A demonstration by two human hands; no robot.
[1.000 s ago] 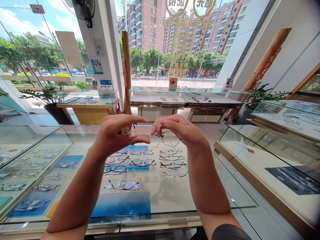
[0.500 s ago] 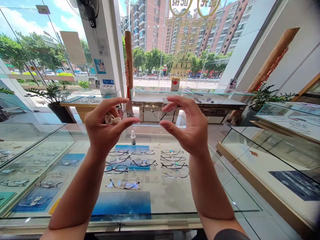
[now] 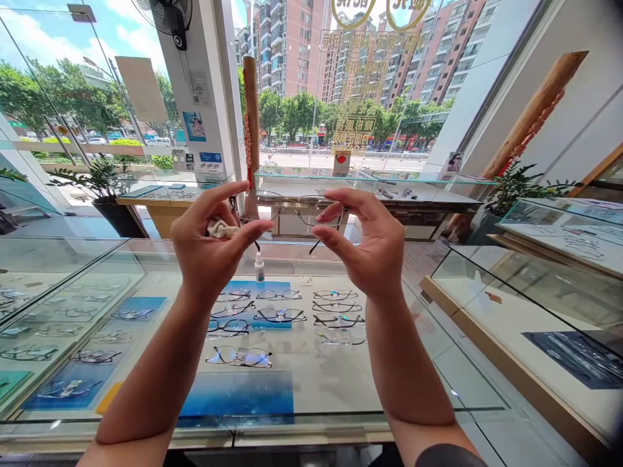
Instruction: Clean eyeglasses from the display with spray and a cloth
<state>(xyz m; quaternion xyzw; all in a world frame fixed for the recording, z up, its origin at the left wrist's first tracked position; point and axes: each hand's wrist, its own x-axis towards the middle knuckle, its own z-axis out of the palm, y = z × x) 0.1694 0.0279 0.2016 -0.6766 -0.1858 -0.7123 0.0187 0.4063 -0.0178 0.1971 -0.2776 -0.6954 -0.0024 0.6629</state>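
A pair of thin-rimmed eyeglasses point(image 3: 307, 211) is held up in front of me between both hands, above the glass display case. My left hand point(image 3: 209, 230) pinches one side of the frame with thumb and finger, and a crumpled light cloth point(image 3: 222, 228) is tucked in its curled fingers. On the other side, my right hand point(image 3: 372, 240) grips the frame the same way. The dark temple tips show below the thumbs. Beneath, rows of eyeglasses point(image 3: 280, 316) lie inside the case, and a small white bottle point(image 3: 259, 267) stands behind them.
The glass display case point(image 3: 341, 421) spans the front. More glass cases stand at left point(image 3: 29, 285) and right point(image 3: 491, 292). Beyond an aisle are a low display counter point(image 3: 409, 204), potted plants point(image 3: 109, 201) and large windows. A wall fan point(image 3: 170, 19) hangs at upper left.
The eyeglasses have been tipped so the lenses stand more upright and higher, with the temple tips now showing below the thumbs. Both hands keep nearly the same place.
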